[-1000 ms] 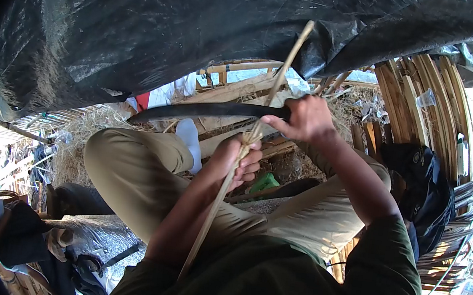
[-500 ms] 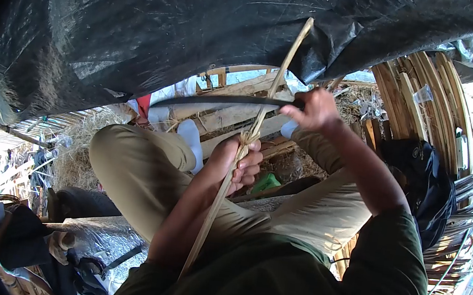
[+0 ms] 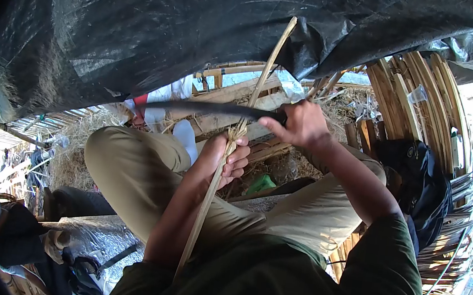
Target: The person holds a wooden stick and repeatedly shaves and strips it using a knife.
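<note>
My left hand [image 3: 230, 161] is closed round a long, thin bamboo strip [image 3: 270, 62], which slants from my torso up towards the black sheet. Just above that fist, thin shavings or fibres bunch around the strip. In my right hand [image 3: 304, 124] is the handle of a long, dark-bladed knife [image 3: 194, 107]. Its blade points left and lies across the strip a little above my left hand. Motion blurs the blade, so I cannot tell how deep the edge sits against the bamboo.
A black plastic sheet [image 3: 145, 22] hangs low in front. Wooden slats [image 3: 413, 102] lean at the right above a dark bag [image 3: 412, 176]. My bent legs [image 3: 133, 164] frame wooden planks and straw. A green scrap [image 3: 262, 182] lies between them.
The knife has shifted down along the strip, nearer my left hand, and its blade is more level. Both hands and the strip appear slightly further left.
</note>
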### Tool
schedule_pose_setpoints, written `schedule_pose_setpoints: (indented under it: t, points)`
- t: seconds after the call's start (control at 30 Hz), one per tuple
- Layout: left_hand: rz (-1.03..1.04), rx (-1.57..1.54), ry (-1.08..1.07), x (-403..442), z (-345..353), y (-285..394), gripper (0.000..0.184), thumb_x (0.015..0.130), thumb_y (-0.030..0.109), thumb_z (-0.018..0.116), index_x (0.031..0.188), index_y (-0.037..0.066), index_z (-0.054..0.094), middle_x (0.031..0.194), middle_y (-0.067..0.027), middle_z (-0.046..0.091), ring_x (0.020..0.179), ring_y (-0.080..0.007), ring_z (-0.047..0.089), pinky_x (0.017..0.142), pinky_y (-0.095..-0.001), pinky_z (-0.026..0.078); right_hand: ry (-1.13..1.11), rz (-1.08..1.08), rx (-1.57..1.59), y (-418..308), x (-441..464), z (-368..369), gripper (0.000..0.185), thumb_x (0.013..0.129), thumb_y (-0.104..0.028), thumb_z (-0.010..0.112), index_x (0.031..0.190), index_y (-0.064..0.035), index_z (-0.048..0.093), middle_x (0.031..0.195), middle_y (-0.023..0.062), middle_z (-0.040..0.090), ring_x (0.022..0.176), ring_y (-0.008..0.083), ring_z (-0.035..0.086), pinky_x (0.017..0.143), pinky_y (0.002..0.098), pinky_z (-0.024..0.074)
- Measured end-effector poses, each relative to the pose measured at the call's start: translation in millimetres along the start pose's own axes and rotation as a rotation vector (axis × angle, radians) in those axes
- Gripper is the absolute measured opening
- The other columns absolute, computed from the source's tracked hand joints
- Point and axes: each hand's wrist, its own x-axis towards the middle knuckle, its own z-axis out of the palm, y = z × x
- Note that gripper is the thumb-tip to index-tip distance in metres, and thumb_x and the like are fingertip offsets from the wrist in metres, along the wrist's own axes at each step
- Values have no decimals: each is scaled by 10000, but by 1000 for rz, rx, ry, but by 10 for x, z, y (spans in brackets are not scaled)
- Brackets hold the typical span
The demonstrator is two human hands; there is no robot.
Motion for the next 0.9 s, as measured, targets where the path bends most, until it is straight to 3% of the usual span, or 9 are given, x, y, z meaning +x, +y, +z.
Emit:
schedule_pose_setpoints:
  t: [0.1, 0.17, 0.2, 0.4, 0.47, 0.57, 0.67, 0.77, 0.9]
  points:
    - [-7, 3, 15, -72, 46, -61, 261, 1023, 264, 322, 841, 180, 489, 511, 75, 359, 365, -51, 306, 347, -205, 244, -541, 337, 266, 88, 130, -79, 245, 933, -324, 706, 1037, -105, 743, 632, 8, 476, 468, 154, 413, 381, 326, 359]
    - [3, -20, -2, -115, 52, -47, 255, 1021, 250, 322, 842, 176, 488, 511, 74, 359, 368, -49, 307, 345, -207, 247, 376, -169, -361, 469, -257, 509, 279, 963, -235, 667, 1225, -139, 677, 725, 49, 517, 557, 151, 446, 391, 301, 369]
    - [10, -17, 19, -110, 51, -53, 250, 1018, 238, 327, 840, 170, 488, 512, 70, 361, 372, -49, 307, 342, -207, 250, -69, 191, -94, 395, -173, 357, 274, 964, -222, 665, 1227, -148, 677, 727, 52, 521, 556, 150, 449, 391, 297, 372]
    - [3, 48, 89, -22, 92, -83, 259, 1018, 239, 321, 834, 168, 489, 502, 64, 351, 361, -56, 294, 333, -212, 239, 25, -36, 84, 106, 3, 22, 328, 933, -327, 703, 769, -46, 659, 591, 2, 426, 484, 137, 408, 378, 284, 355]
    - [-13, 14, 73, -86, 84, -87, 263, 1018, 242, 319, 833, 167, 489, 499, 63, 346, 358, -58, 292, 329, -213, 239, 385, -172, -248, 474, -175, 458, 338, 932, -377, 692, 952, -40, 708, 607, -17, 392, 487, 123, 381, 376, 271, 337]
    - [-14, 4, 58, -71, 37, -100, 274, 1025, 259, 319, 832, 167, 490, 499, 63, 347, 358, -59, 294, 327, -212, 243, 335, -189, -784, 648, -144, 285, 540, 959, -188, 660, 1471, -190, 490, 670, -55, 328, 542, 87, 352, 399, 225, 313]
    - [-14, -55, -4, 4, 16, -67, 290, 1036, 286, 320, 834, 168, 492, 502, 60, 351, 358, -60, 297, 325, -212, 250, 334, -252, -442, 148, -90, 100, 543, 940, -107, 656, 1457, -182, 507, 702, -59, 366, 558, 89, 353, 412, 234, 333]
    - [-58, -259, -189, 26, -97, -103, 288, 1044, 301, 335, 850, 163, 497, 532, 56, 378, 376, -58, 325, 343, -201, 275, 5, 4, 127, 135, -123, 225, 204, 921, -265, 698, 1079, -136, 717, 558, -1, 446, 475, 158, 467, 425, 295, 409]
    - [-58, -406, -275, 5, -95, -124, 263, 1038, 296, 362, 863, 156, 501, 560, 57, 399, 399, -50, 355, 372, -190, 289, -194, 297, 299, 301, 64, 273, 433, 877, -509, 698, 806, -84, 741, 477, 92, 514, 450, 266, 576, 458, 383, 469]
